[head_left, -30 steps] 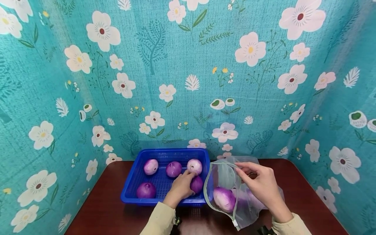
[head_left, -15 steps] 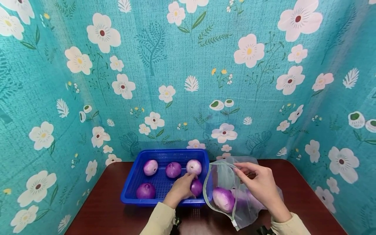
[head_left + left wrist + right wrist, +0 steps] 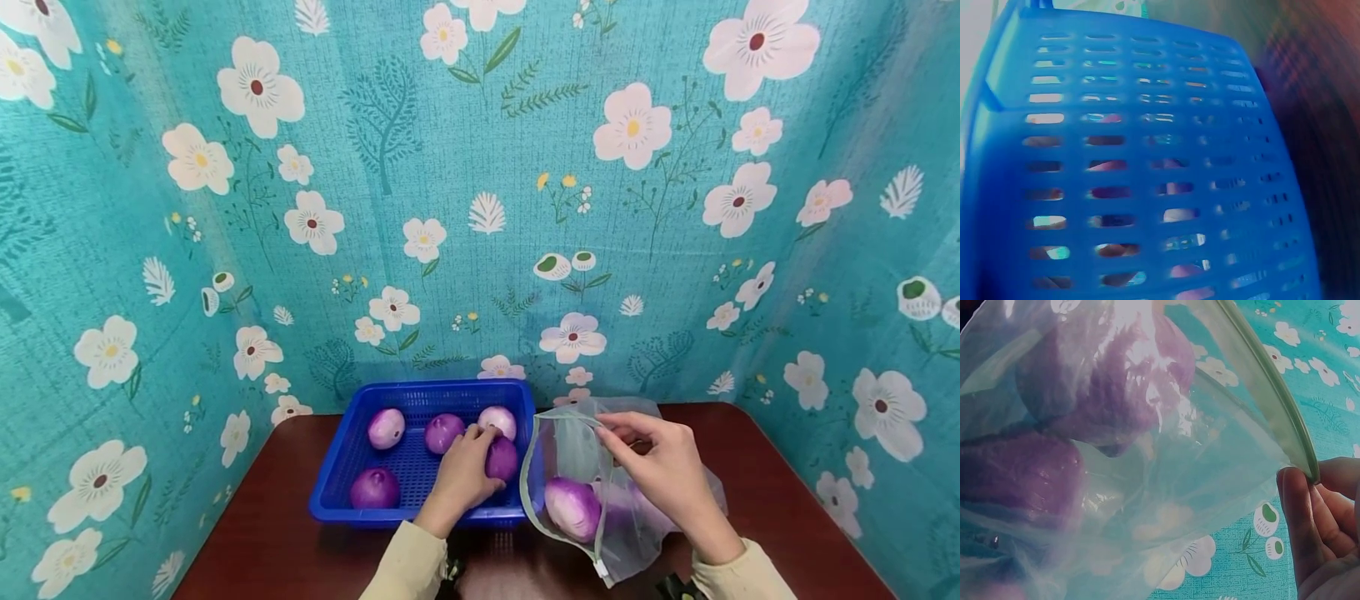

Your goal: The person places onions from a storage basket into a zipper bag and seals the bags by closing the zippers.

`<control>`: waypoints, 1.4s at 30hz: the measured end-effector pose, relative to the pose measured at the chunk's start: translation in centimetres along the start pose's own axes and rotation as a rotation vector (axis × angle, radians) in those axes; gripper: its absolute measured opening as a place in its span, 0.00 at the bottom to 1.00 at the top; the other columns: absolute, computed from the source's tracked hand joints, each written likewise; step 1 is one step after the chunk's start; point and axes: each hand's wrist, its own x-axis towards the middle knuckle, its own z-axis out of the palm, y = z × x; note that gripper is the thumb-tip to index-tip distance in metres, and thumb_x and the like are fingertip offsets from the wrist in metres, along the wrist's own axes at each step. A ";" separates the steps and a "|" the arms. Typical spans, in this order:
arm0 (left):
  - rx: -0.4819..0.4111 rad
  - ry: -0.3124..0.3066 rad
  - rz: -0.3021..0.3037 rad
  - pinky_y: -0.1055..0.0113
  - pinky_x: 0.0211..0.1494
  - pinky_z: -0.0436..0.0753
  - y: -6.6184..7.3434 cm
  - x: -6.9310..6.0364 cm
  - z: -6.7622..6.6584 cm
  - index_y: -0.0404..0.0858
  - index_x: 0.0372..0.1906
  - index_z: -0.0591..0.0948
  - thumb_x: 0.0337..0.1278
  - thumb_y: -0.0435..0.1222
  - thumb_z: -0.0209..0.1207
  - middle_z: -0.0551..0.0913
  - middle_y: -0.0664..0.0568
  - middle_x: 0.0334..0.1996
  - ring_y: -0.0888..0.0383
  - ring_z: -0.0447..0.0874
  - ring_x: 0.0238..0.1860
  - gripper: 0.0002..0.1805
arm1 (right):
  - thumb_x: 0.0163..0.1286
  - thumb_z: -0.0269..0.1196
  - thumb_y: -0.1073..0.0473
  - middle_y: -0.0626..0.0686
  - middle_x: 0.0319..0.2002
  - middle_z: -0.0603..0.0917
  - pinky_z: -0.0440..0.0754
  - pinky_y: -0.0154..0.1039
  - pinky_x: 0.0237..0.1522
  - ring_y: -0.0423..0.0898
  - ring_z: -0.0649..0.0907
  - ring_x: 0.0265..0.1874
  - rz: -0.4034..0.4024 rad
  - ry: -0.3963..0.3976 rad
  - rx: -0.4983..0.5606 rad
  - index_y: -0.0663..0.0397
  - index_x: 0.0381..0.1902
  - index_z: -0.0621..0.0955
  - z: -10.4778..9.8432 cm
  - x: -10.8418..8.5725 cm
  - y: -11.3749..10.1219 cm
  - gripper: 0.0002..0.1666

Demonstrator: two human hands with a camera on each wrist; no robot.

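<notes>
In the head view my left hand reaches into the blue basket and grips a dark purple onion at its right end. A paler onion lies just behind that one. My right hand pinches the upper rim of a clear zip bag, whose mouth gapes toward the basket. Inside the bag rests a purple-and-white onion, with more purple showing behind it. The right wrist view shows thumb and fingers on the bag's green edge. Basket mesh hides the left hand's grip in the left wrist view.
Other onions lie in the basket: one at back left, one at front left and one in the middle. A dark red-brown table carries everything. Floral turquoise cloth walls off the back and both sides.
My left hand has shifted its fingers around the dark purple onion, which now sits slightly higher and partly covers the pale one. The right hand stays in place on the bag rim.
</notes>
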 end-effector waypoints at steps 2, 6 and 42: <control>-0.035 0.034 0.005 0.47 0.51 0.85 0.1 0.1 -0.5 0.44 0.59 0.80 0.32 0.41 0.84 0.82 0.44 0.52 0.43 0.83 0.48 0.40 | 0.64 0.74 0.66 0.47 0.25 0.89 0.81 0.27 0.23 0.34 0.83 0.17 -0.005 -0.002 -0.001 0.51 0.43 0.91 0.0 0.1 0.0 0.10; -0.129 0.074 0.012 0.46 0.56 0.84 0.8 0.3 -2.2 0.45 0.63 0.79 0.37 0.40 0.83 0.81 0.45 0.55 0.43 0.82 0.54 0.41 | 0.64 0.73 0.66 0.50 0.25 0.89 0.82 0.27 0.24 0.34 0.83 0.17 -0.011 -0.003 -0.001 0.53 0.43 0.91 0.0 0.3 -0.1 0.10; -0.299 0.233 0.302 0.53 0.65 0.82 7.3 -2.9 -5.2 0.49 0.67 0.77 0.42 0.46 0.82 0.78 0.52 0.68 0.54 0.77 0.68 0.42 | 0.64 0.74 0.66 0.43 0.24 0.88 0.82 0.28 0.24 0.34 0.83 0.18 0.002 0.003 -0.010 0.51 0.43 0.91 0.0 0.1 0.1 0.10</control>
